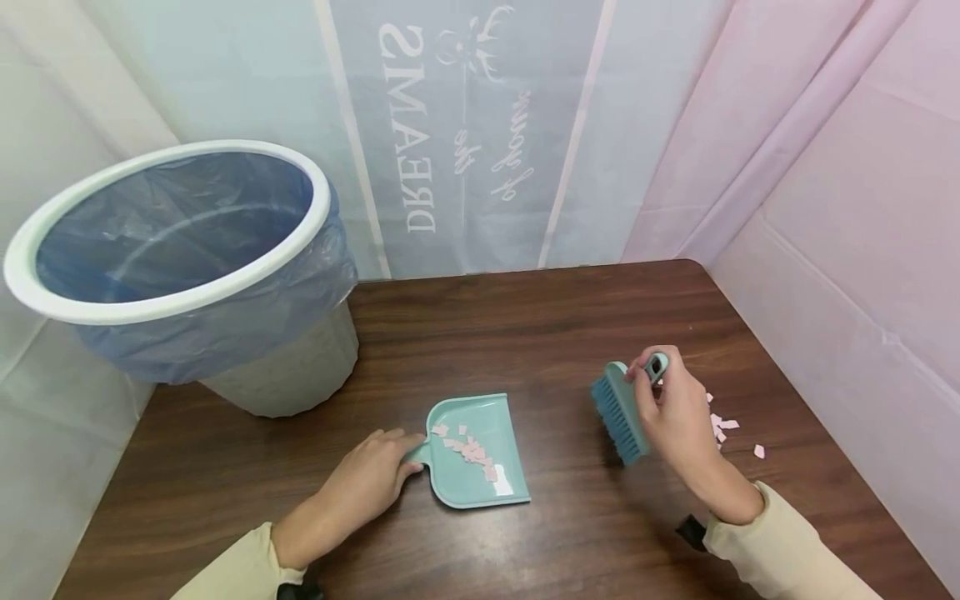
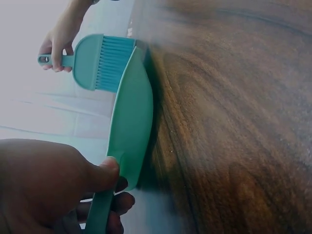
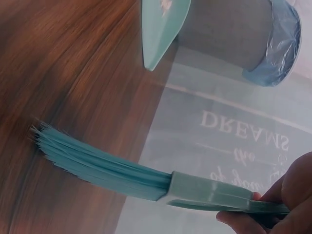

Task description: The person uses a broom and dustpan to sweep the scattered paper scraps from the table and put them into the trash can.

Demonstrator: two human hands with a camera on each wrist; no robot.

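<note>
My left hand (image 1: 373,472) grips the short handle of a light teal dustpan (image 1: 459,485), which lies on the wooden table with its wide edge facing right. Small pale pink paper pieces (image 1: 472,451) are scattered across the pan. In my right hand (image 1: 677,414) is the handle of a matching hand brush (image 1: 628,408), its blue-teal bristles (image 3: 97,163) down by the tabletop and pointing left. More pink paper scraps (image 1: 718,425) lie on the table right of that hand, partly hidden by it. In the left wrist view, my thumb lies on top of the dustpan handle (image 2: 100,209).
A grey trash bin (image 1: 288,375) with a white rim (image 1: 322,200) and a blue plastic liner stands at the table's back left. Pale fabric with printed letters (image 1: 408,125) hangs behind the brown table (image 1: 525,325). Another pale wall (image 1: 847,242) borders its right side.
</note>
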